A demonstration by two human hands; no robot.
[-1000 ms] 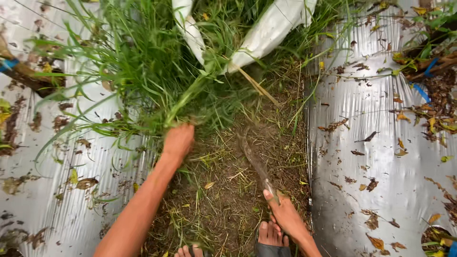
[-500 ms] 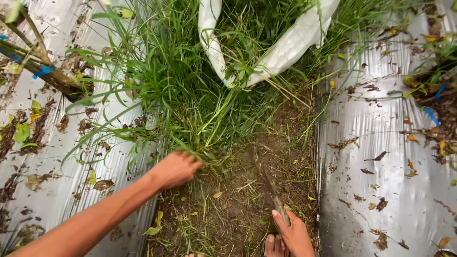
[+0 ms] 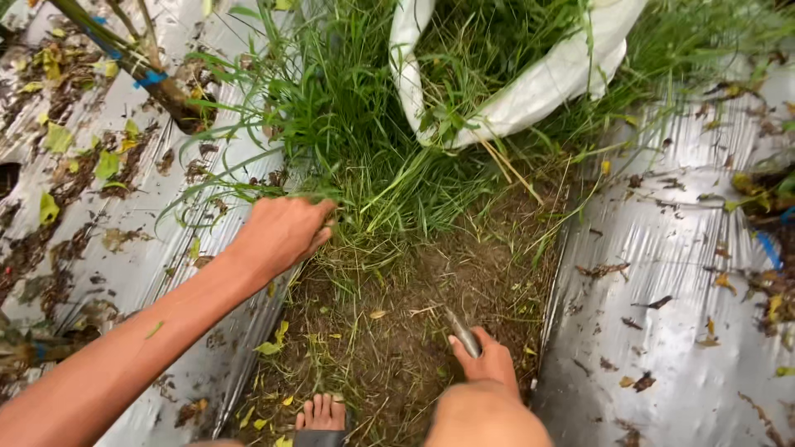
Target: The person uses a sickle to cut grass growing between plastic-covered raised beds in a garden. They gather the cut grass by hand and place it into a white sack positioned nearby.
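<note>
Reaching forward, the left hand [image 3: 281, 233] closes its fingers around the base of a clump of tall green grass [image 3: 348, 124] at the edge of the bare strip of soil [image 3: 414, 290]. The right hand [image 3: 487, 362] sits lower and nearer the body, wrapped tight around the handle of a cutting tool [image 3: 462, 333], whose blade is mostly lost against the ground. A bare foot [image 3: 321, 411] rests just below, between the two arms. The likely trouble is a swing of the blade toward the grass: the left hand holds the stems close to the ground, so a low or wide stroke could catch its fingers, and the foot lies near the tool as well. Silver plastic sheeting [image 3: 662, 248], scattered with dead leaves, covers the ground on both sides. Beyond the grass lies an open white sack [image 3: 530, 87], plain and unmarked, stuffed with cut grass
</note>
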